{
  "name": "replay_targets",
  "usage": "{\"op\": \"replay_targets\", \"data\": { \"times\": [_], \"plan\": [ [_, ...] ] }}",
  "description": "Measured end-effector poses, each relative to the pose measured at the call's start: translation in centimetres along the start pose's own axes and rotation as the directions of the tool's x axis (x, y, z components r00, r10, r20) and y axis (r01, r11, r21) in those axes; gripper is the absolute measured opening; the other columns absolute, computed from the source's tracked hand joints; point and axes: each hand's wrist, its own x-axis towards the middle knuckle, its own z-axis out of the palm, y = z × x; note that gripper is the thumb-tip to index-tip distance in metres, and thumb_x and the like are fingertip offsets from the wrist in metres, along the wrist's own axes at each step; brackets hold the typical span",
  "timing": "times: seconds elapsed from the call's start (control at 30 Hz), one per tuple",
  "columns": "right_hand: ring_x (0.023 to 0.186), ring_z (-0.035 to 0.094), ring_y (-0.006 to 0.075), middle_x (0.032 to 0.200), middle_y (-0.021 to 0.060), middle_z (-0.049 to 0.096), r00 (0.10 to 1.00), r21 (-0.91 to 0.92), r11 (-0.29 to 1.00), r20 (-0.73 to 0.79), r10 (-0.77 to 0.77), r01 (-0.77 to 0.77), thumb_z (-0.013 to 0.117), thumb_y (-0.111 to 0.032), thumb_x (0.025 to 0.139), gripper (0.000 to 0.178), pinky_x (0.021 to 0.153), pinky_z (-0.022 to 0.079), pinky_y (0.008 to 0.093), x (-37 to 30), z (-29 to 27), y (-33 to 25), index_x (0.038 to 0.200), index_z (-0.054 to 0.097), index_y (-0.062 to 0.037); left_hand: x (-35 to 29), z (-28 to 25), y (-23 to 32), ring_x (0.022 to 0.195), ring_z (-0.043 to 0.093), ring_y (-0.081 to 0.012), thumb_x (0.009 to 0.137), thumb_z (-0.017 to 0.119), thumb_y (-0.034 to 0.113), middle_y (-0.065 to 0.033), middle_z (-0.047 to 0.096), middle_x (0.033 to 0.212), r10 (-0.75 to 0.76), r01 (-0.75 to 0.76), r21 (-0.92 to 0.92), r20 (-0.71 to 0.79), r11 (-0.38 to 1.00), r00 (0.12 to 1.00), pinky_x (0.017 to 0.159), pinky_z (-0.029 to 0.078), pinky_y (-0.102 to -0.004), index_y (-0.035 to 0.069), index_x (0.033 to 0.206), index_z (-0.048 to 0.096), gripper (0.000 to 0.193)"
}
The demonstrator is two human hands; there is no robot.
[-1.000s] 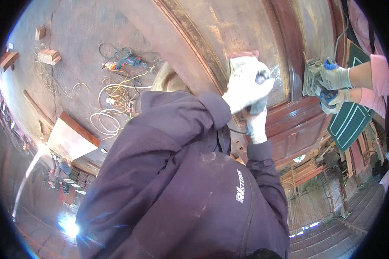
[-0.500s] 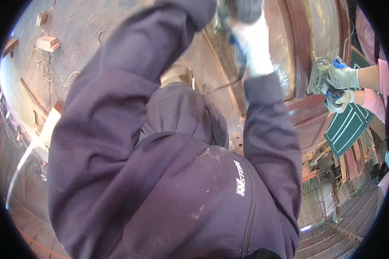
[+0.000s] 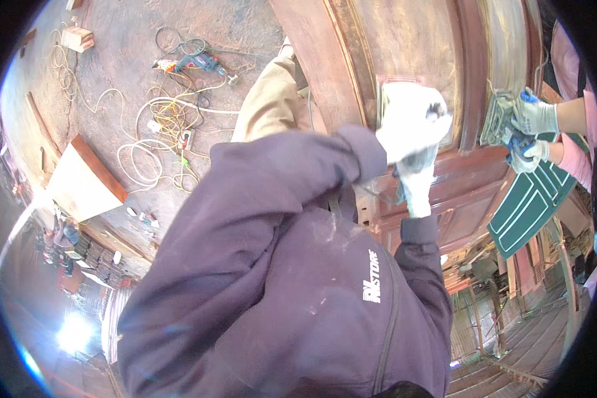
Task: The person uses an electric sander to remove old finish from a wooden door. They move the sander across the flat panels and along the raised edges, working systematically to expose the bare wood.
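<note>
A power sander (image 3: 418, 160), mostly hidden by white gloves, rests on a reddish-brown panelled wooden door (image 3: 411, 40). My left hand (image 3: 414, 119), gloved and overexposed, is closed over the sander's far part. My right hand (image 3: 416, 191), also in a white glove, grips its near end, where a dark cord leaves it. Finger detail is partly washed out. The dark purple sleeve of my left arm crosses in front of my body.
At right, a co-worker's gloved hands (image 3: 527, 132) hold another sanding tool (image 3: 496, 118) on the door. Beyond hangs a green panel (image 3: 534, 205). Left on the floor lie a blue power drill (image 3: 202, 64), tangled cords (image 3: 172, 123), a wooden block (image 3: 77, 39) and a pale board (image 3: 86, 182).
The sander and both my hands have come from the far edge down nearer my body. My left hand, hidden before, now shows. The view has shifted, bringing the drill and cords into sight.
</note>
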Motion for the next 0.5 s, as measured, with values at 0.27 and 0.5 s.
{"op": "replay_targets", "data": {
  "times": [0.27, 0.5],
  "plan": [
    [0.096, 0.071, 0.0224, 0.113, 0.0171, 0.071, 0.822, -0.29, 0.795, -0.048, -0.567, 0.532, 0.079, -0.017, 0.084, 0.071, 0.083, 0.057, 0.0373, 2.5, 2.0, -2.9, 0.143, 0.045, 0.0019, 2.8, -4.7, 0.6, 0.077, 0.07, -0.0202, 0.081, 0.077, 0.027, -0.011, 0.073, 0.083, 0.054, -0.056, -0.023, -0.078, 0.998, 0.995, 0.072, 0.056, -0.0355, 0.009, 0.093, 0.073, 0.023],
    [0.08, 0.071, 0.0156, 0.096, 0.0092, 0.074, 0.941, 0.067, 0.947, 0.103, -0.321, 0.316, 0.081, -0.02, 0.081, 0.048, 0.069, 0.058, 0.0335, 12.7, 1.0, -20.1, 0.121, 0.066, 0.0002, 20.5, -12.3, 4.0, 0.065, 0.057, -0.012, 0.087, 0.071, 0.021, -0.006, 0.065, 0.069, 0.277, -0.256, -0.364, 0.007, 0.896, 0.961, 0.061, 0.048, -0.0331, 0.006, 0.077, 0.069, 0.018]
  ]
}}
